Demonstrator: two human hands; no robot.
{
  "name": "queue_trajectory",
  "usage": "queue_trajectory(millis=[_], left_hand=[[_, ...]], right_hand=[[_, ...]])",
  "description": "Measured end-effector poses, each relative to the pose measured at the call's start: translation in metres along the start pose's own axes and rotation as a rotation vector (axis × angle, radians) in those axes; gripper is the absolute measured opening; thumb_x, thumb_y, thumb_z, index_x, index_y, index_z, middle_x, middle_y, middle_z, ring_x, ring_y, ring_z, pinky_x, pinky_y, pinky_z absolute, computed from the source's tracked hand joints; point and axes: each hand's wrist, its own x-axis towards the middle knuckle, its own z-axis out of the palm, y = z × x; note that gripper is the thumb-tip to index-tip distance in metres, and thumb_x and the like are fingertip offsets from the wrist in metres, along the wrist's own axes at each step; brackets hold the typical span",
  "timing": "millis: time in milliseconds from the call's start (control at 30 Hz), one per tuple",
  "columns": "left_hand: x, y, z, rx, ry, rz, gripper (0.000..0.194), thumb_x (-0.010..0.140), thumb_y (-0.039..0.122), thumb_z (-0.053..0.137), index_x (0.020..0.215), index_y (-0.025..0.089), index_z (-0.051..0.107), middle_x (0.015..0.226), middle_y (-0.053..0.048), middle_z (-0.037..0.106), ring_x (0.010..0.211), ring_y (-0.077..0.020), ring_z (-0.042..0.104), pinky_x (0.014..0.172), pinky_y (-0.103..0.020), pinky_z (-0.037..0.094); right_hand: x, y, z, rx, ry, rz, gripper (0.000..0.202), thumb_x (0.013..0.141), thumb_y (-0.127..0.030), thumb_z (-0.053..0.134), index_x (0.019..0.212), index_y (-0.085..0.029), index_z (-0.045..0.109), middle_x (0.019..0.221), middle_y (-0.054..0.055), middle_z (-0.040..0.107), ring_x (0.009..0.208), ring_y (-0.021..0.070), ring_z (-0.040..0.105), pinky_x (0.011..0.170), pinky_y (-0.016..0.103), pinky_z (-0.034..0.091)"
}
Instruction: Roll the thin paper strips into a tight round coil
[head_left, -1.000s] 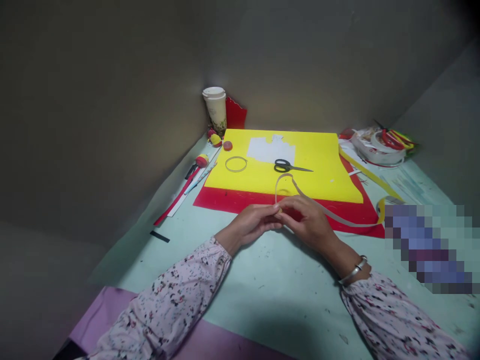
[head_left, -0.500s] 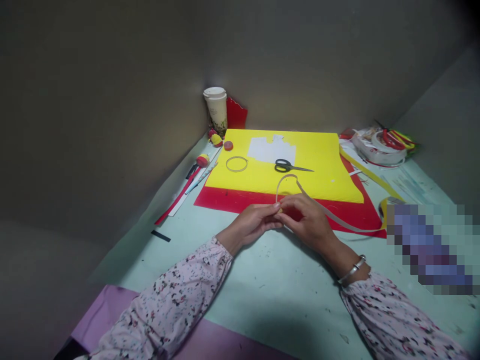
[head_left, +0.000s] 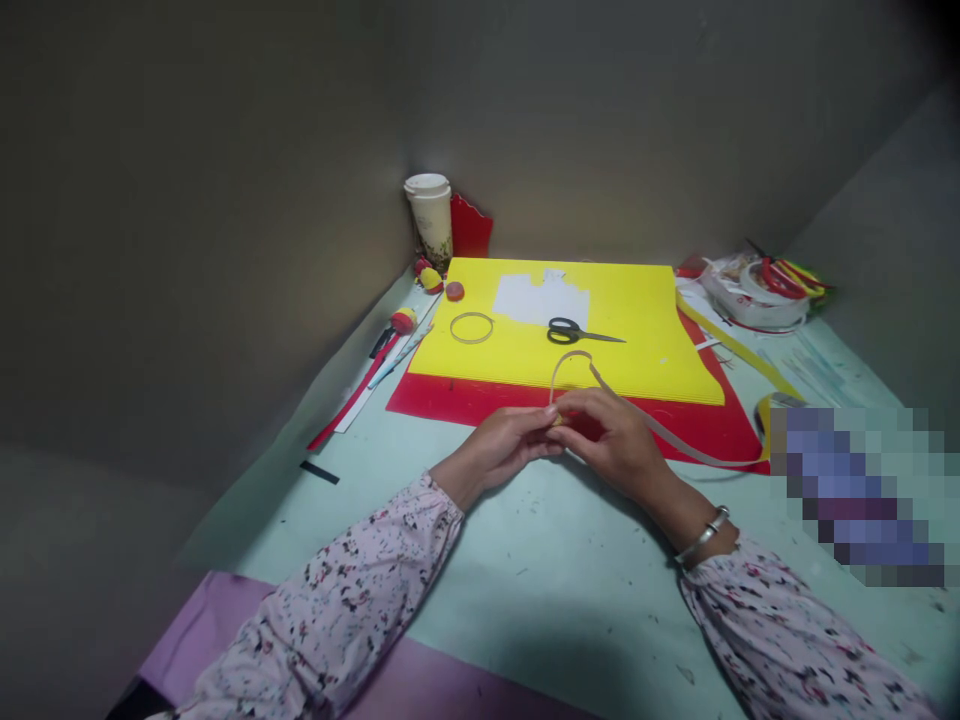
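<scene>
A narrow pale strip [head_left: 670,437] is being held near the middle of the frame, its near end being pinched between the closed fingertips of the left hand [head_left: 510,440] and the right hand [head_left: 611,440], which are meeting there. A tiny yellowish bit is being partly covered by the fingers; it may be a tight coil, though this cannot be told surely. From the fingertips the strip is being arched upward, then trailed behind the right hand towards a pixelated patch [head_left: 862,500] at the right edge, by which its far end is being obscured. Both sleeves [head_left: 352,580] are being cut off along the bottom. Beyond the hands, scissors [head_left: 562,332] and a thin ring [head_left: 451,328] are being supported by yellow sheets [head_left: 637,300]. At upper centre, faint print is being carried by a lidded cup [head_left: 431,215], too small to be read. At upper right, a clear package [head_left: 772,315] is being crowded by tangled coloured pieces.
</scene>
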Motion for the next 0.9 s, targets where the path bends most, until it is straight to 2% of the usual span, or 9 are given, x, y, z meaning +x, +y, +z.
queue_trajectory(millis=[167, 667, 800, 900], left_hand=[[-0.0006, 0.0004, 0.001, 0.015, 0.002, 0.0, 0.017, 0.085, 0.023, 0.077, 0.091, 0.008, 0.076, 0.088, -0.011, 0.072, 0.083, -0.015, 0.067, 0.082, -0.029, 0.053], [-0.0007, 0.0006, 0.0005, 0.013, 0.008, -0.024, 0.012, 0.086, 0.018, 0.074, 0.091, 0.008, 0.076, 0.089, -0.011, 0.072, 0.083, -0.0146, 0.067, 0.083, -0.029, 0.053], [0.0001, 0.0004, 0.0004, -0.003, 0.016, -0.021, 0.011, 0.088, 0.017, 0.071, 0.093, 0.008, 0.076, 0.089, -0.011, 0.072, 0.083, -0.0144, 0.067, 0.082, -0.029, 0.053], [0.0008, -0.0003, -0.0001, -0.012, -0.001, -0.012, 0.012, 0.087, 0.018, 0.072, 0.091, 0.008, 0.075, 0.087, -0.01, 0.072, 0.081, -0.0144, 0.067, 0.081, -0.028, 0.054]], right_hand=[[-0.0002, 0.0014, 0.0017, -0.014, 0.02, -0.006, 0.008, 0.087, -0.027, 0.073, 0.091, -0.023, 0.067, 0.096, 0.008, 0.073, 0.093, 0.0242, 0.068, 0.084, 0.044, 0.056], [-0.0002, -0.0013, -0.0036, 0.029, -0.047, -0.013, 0.011, 0.09, -0.024, 0.067, 0.101, -0.025, 0.071, 0.103, 0.007, 0.076, 0.097, 0.0237, 0.071, 0.088, 0.045, 0.058], [-0.0005, -0.0003, -0.0019, 0.021, -0.021, -0.006, 0.014, 0.089, -0.026, 0.07, 0.102, -0.024, 0.07, 0.102, 0.008, 0.075, 0.096, 0.0242, 0.07, 0.086, 0.045, 0.057], [-0.0004, 0.0006, 0.0002, -0.012, 0.011, -0.003, 0.013, 0.086, -0.029, 0.074, 0.097, -0.024, 0.069, 0.099, 0.008, 0.074, 0.095, 0.0252, 0.069, 0.084, 0.045, 0.057]])
